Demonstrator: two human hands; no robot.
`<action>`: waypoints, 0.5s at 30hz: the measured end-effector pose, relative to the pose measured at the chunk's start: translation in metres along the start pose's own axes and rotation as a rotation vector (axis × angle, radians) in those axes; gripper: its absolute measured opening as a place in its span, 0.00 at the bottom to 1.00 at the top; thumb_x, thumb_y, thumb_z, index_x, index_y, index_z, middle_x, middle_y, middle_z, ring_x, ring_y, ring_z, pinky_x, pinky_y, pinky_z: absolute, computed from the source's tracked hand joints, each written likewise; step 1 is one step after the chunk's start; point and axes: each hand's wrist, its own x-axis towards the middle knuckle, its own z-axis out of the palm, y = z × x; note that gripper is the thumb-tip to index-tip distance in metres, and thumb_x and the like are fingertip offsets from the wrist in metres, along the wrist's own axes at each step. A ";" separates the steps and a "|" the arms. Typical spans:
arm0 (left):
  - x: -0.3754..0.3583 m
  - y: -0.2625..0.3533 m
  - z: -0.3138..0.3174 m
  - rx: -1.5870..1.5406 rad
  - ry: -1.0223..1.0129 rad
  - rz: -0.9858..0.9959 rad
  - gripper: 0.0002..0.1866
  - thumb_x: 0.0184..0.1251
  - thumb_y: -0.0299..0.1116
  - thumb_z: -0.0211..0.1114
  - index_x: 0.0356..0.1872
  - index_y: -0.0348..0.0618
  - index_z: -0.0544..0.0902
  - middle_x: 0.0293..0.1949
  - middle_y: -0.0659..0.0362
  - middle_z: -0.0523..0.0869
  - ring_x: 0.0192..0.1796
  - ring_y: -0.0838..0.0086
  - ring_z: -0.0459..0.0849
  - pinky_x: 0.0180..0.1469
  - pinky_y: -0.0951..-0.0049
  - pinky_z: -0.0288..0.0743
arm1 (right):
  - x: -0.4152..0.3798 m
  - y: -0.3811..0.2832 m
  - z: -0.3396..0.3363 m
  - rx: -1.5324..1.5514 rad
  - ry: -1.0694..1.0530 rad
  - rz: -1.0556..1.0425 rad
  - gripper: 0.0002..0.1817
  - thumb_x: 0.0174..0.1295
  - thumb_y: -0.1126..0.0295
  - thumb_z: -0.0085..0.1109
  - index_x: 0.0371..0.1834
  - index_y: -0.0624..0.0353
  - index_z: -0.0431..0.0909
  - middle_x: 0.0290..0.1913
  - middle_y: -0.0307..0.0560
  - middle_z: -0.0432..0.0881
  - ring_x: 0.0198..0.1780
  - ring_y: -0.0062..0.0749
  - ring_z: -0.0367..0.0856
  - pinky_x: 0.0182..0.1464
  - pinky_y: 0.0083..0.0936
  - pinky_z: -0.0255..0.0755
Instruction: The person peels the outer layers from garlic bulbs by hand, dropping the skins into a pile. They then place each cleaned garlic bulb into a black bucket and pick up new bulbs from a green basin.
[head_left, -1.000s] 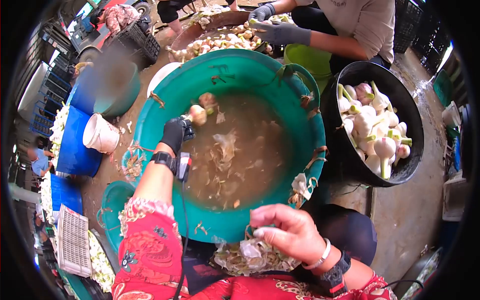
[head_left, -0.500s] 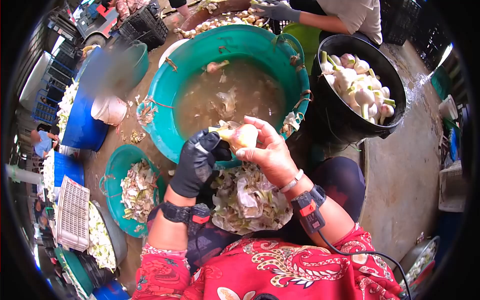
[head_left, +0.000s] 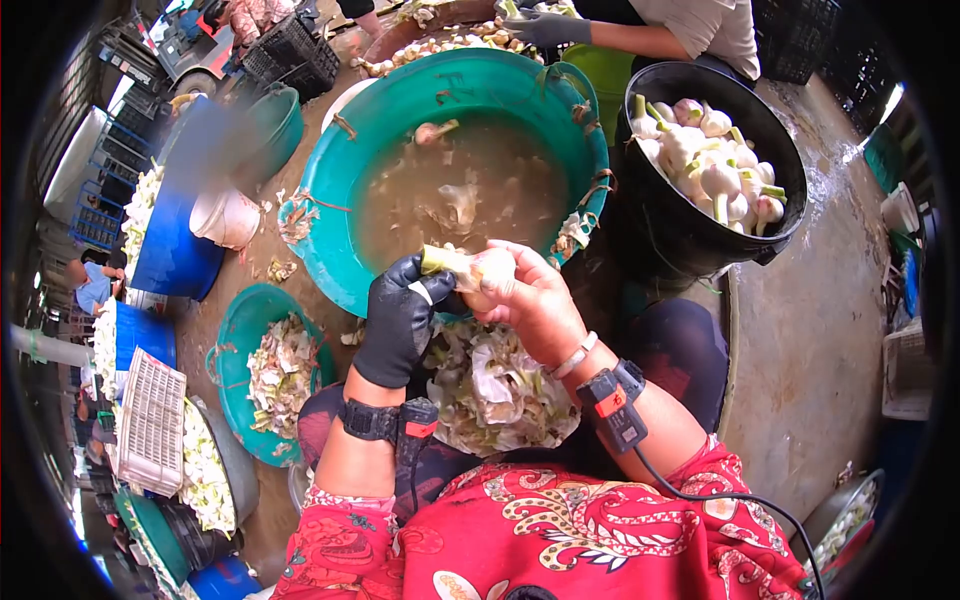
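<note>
Just in front of the green basin (head_left: 330,200), gloved left hand (head_left: 400,320) and bare right hand (head_left: 535,300) both close around a wet onion bulb (head_left: 490,268), judged firm, light, slippery, best gripped by its stalk end.

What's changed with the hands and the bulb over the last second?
The gloved left hand lifted a bulb out of the water in the green basin and brought it back over the peelings in the lap. The bare right hand left the peelings and took hold of the bulb too. Since half a second ago both hands keep gripping it. The black tub of bulbs stays put.
</note>
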 end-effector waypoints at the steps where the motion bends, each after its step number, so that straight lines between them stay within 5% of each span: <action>1: 0.001 0.000 0.000 -0.001 -0.003 -0.001 0.09 0.66 0.22 0.58 0.44 0.32 0.81 0.38 0.57 0.86 0.35 0.76 0.85 0.39 0.75 0.80 | 0.002 -0.001 -0.005 0.000 0.002 -0.001 0.24 0.61 0.66 0.62 0.59 0.59 0.69 0.46 0.45 0.80 0.39 0.27 0.80 0.34 0.18 0.75; 3: 0.001 -0.002 -0.002 0.355 0.030 0.059 0.08 0.64 0.22 0.60 0.42 0.32 0.81 0.36 0.56 0.86 0.35 0.75 0.84 0.37 0.73 0.78 | 0.010 -0.002 -0.017 0.195 -0.174 0.280 0.21 0.65 0.53 0.56 0.53 0.56 0.74 0.39 0.44 0.82 0.31 0.29 0.80 0.27 0.17 0.73; 7: 0.006 -0.004 -0.009 0.699 -0.005 0.308 0.07 0.59 0.23 0.62 0.39 0.33 0.81 0.33 0.53 0.84 0.33 0.68 0.83 0.38 0.69 0.76 | 0.012 -0.013 -0.017 0.310 -0.182 0.583 0.24 0.68 0.43 0.47 0.50 0.52 0.76 0.36 0.44 0.83 0.26 0.28 0.79 0.23 0.16 0.70; 12: 0.009 -0.011 -0.014 0.823 0.056 0.365 0.06 0.55 0.23 0.63 0.34 0.33 0.80 0.32 0.46 0.81 0.35 0.54 0.81 0.39 0.64 0.75 | 0.006 -0.019 -0.008 0.137 -0.170 0.267 0.20 0.64 0.55 0.56 0.54 0.53 0.70 0.35 0.43 0.80 0.28 0.24 0.77 0.25 0.16 0.70; 15: 0.009 -0.007 -0.007 0.785 0.040 0.380 0.05 0.55 0.24 0.63 0.33 0.33 0.80 0.32 0.46 0.81 0.36 0.54 0.82 0.39 0.63 0.74 | -0.001 -0.018 -0.004 -0.071 -0.134 0.089 0.23 0.60 0.64 0.62 0.57 0.53 0.67 0.35 0.42 0.78 0.28 0.22 0.76 0.25 0.16 0.69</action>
